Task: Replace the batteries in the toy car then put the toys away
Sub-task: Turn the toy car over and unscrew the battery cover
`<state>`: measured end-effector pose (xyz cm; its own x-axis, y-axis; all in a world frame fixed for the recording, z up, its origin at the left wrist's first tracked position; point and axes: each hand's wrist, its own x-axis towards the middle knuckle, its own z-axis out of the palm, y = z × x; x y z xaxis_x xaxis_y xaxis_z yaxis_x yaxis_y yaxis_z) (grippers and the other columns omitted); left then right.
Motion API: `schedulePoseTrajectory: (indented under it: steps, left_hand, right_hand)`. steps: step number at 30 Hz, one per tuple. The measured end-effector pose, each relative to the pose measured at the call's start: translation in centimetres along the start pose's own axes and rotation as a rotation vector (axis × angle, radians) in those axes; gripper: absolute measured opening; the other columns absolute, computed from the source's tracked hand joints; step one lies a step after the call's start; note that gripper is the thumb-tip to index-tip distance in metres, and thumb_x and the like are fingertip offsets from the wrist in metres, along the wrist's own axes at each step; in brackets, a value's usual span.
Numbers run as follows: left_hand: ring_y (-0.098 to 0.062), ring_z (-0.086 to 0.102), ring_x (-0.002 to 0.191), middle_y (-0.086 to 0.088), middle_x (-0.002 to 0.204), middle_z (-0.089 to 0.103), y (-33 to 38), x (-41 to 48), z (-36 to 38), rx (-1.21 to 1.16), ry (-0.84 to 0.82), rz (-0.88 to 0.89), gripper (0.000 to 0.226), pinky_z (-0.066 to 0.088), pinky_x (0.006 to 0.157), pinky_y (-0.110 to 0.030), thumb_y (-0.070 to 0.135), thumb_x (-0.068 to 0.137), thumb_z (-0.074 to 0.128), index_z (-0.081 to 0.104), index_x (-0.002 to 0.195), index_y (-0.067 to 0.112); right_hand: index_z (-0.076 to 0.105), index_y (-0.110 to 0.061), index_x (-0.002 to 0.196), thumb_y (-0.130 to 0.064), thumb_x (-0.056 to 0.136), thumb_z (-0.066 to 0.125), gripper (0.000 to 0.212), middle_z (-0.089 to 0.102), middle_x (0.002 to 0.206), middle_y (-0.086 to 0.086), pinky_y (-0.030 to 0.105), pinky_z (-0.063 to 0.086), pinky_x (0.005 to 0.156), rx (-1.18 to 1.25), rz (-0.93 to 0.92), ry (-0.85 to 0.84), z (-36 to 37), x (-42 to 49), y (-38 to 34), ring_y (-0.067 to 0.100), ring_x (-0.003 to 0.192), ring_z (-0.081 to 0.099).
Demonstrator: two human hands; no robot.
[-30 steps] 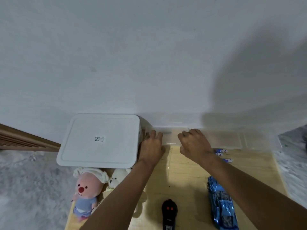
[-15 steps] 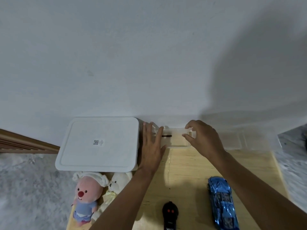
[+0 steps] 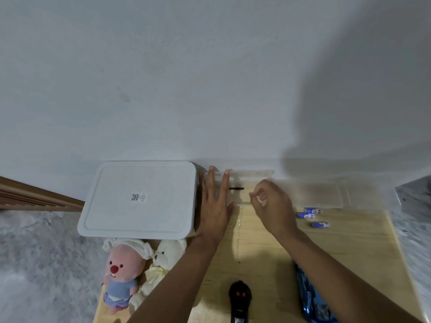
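Observation:
A blue toy car (image 3: 312,299) lies at the front right of the wooden tabletop (image 3: 354,257), partly under my right forearm. Three blue batteries (image 3: 313,216) lie further back on the right. A small clear plastic box (image 3: 247,174) stands against the wall with a thin black item (image 3: 236,188) inside it. My left hand (image 3: 213,210) rests flat on the box's left end, fingers spread. Just right of it hovers my right hand (image 3: 272,206), fingers curled together with nothing visible between them. A black remote (image 3: 239,297) lies near the front edge.
A white lidded storage bin (image 3: 140,199) sits at the back left, touching my left hand. In front of it are a pink plush (image 3: 123,269) and a white bear plush (image 3: 165,257). A larger clear tray (image 3: 326,194) lies along the wall. Grey carpet surrounds the table.
My right hand has let go of the clear box's right end and drawn back with curled fingers. The batteries show again. My left hand stays flat on the box.

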<state>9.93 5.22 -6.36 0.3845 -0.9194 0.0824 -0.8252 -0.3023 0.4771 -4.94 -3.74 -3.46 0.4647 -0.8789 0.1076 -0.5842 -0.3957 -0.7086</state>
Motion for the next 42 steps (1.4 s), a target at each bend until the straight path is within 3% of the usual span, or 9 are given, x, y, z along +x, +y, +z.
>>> schedulePoseTrajectory:
  steps: [5,9,14,17,23,30,34,37,42]
  left_hand:
    - [-0.029,-0.015,0.157,-0.010,0.171,-0.018,0.0,0.0,0.1,-0.026,-0.007,-0.012,0.086,0.009,0.125,-0.045,0.053,0.097,0.053,0.006,0.165,0.029]
    - [-0.017,-0.024,0.154,-0.009,0.171,-0.018,0.3,0.0,-0.2,-0.029,-0.006,-0.033,0.083,-0.007,0.122,-0.031,0.066,0.094,0.029,0.008,0.165,0.029]
    - [-0.035,-0.002,0.158,-0.015,0.171,-0.011,0.2,-0.1,0.2,0.018,0.023,-0.017,0.095,0.017,0.125,-0.047,0.033,0.095,0.071,0.005,0.163,0.031]
    - [-0.037,0.001,0.158,-0.015,0.171,-0.012,0.0,0.0,0.4,0.042,0.023,-0.016,0.105,0.027,0.123,-0.056,0.028,0.091,0.078,0.002,0.164,0.031]
    - [-0.038,-0.001,0.158,-0.013,0.171,-0.015,0.1,-0.2,0.3,0.005,0.001,-0.011,0.095,0.023,0.125,-0.053,0.035,0.097,0.069,0.002,0.164,0.031]
    - [-0.040,0.001,0.158,-0.018,0.170,-0.011,0.3,-0.2,0.3,0.121,-0.001,-0.016,0.102,0.024,0.125,-0.053,0.038,0.096,0.071,-0.006,0.162,0.031]
    - [-0.040,0.001,0.157,-0.015,0.170,-0.016,0.5,-0.2,0.2,0.163,-0.016,-0.039,0.099,0.032,0.122,-0.052,0.044,0.100,0.062,-0.016,0.161,0.033]
    - [-0.040,0.001,0.158,-0.015,0.170,-0.016,0.6,-0.2,-0.1,0.142,-0.019,-0.039,0.100,0.036,0.120,-0.053,0.045,0.098,0.065,-0.011,0.162,0.032]
    - [-0.040,0.002,0.158,-0.015,0.170,-0.014,0.9,-0.4,-0.4,0.133,-0.025,-0.038,0.096,0.041,0.116,-0.053,0.038,0.097,0.066,-0.003,0.163,0.029]
  right_hand:
    - [0.070,-0.023,0.117,-0.020,0.094,0.062,0.024,0.072,0.113,-0.004,0.037,0.052,0.082,-0.433,-0.169,-0.309,1.9,2.4,0.2,0.025,0.104,0.063]
    - [0.069,-0.022,0.114,-0.013,0.092,0.059,0.027,0.072,0.108,0.001,0.037,0.054,0.077,-0.574,-0.154,-0.421,2.4,4.2,-0.4,0.027,0.101,0.067]
    - [0.074,-0.015,0.097,-0.010,0.087,0.060,0.017,0.071,0.099,0.006,0.033,0.047,0.071,-0.623,-0.114,-0.470,3.2,4.8,-0.9,0.030,0.096,0.069]
    - [0.072,-0.013,0.091,-0.009,0.088,0.058,0.015,0.071,0.097,0.008,0.031,0.043,0.068,-0.580,-0.082,-0.484,3.4,5.2,-0.8,0.031,0.093,0.068]
    - [0.065,-0.012,0.104,-0.012,0.093,0.058,0.013,0.070,0.093,0.009,0.032,0.043,0.061,-0.528,-0.137,-0.380,1.8,3.5,-0.1,0.033,0.088,0.067]
    - [0.080,-0.016,0.090,-0.010,0.083,0.081,0.010,0.073,0.084,-0.006,0.005,0.047,0.070,0.239,0.174,-0.028,-1.6,-0.7,0.3,0.002,0.075,0.066]
    - [0.079,-0.019,0.097,-0.019,0.090,0.075,0.008,0.077,0.093,-0.010,0.011,0.052,0.080,0.479,0.286,0.096,-3.3,-1.3,-1.2,0.000,0.089,0.071]
    - [0.075,-0.021,0.112,-0.017,0.100,0.059,0.020,0.076,0.096,-0.006,0.020,0.053,0.086,0.446,0.273,0.112,-4.2,-0.5,-1.5,0.003,0.090,0.070]
    - [0.065,-0.026,0.122,-0.021,0.104,0.043,0.029,0.064,0.089,-0.007,0.019,0.043,0.067,0.166,0.231,-0.017,-4.8,1.5,-2.1,0.002,0.068,0.055]
